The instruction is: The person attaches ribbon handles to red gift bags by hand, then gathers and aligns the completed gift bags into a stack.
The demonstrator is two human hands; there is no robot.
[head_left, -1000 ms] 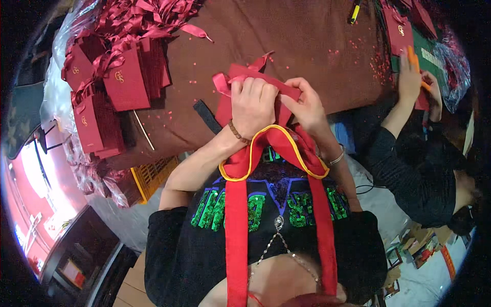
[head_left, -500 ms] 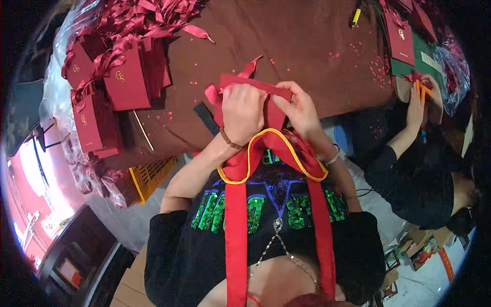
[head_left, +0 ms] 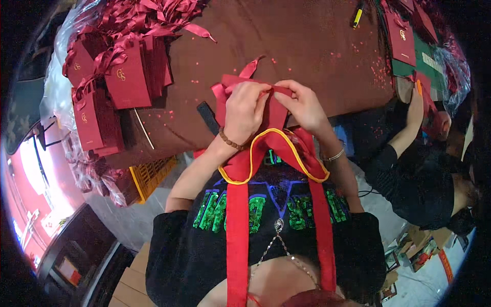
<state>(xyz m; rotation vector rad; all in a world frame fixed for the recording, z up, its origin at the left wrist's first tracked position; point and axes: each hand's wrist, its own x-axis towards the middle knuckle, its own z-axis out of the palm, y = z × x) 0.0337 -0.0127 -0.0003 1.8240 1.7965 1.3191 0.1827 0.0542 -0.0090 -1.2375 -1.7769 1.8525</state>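
At the near edge of the brown table (head_left: 307, 36) I hold a dark red paper gift bag (head_left: 274, 113) with both hands. My left hand (head_left: 244, 111) grips its top edge from the left, a bead bracelet on the wrist. My right hand (head_left: 303, 106) pinches the same top edge from the right, the fingertips of both hands meeting. A red ribbon (head_left: 231, 83) sticks out of the bag to the upper left. A red strap with yellow trim (head_left: 276, 153) hangs from my neck below the hands.
Stacks of finished red gift bags (head_left: 120, 79) with ribbon handles stand at the table's left; loose ribbons (head_left: 153, 13) are piled behind them. A black flat strip (head_left: 207, 116) and a thin rod (head_left: 143, 129) lie near. Another person's hand (head_left: 415, 102) works at right. A yellow crate (head_left: 151, 176) sits below.
My hands have drawn closer together on the bag's top edge and the bag has tipped slightly. The other person's hand at right has dropped lower.
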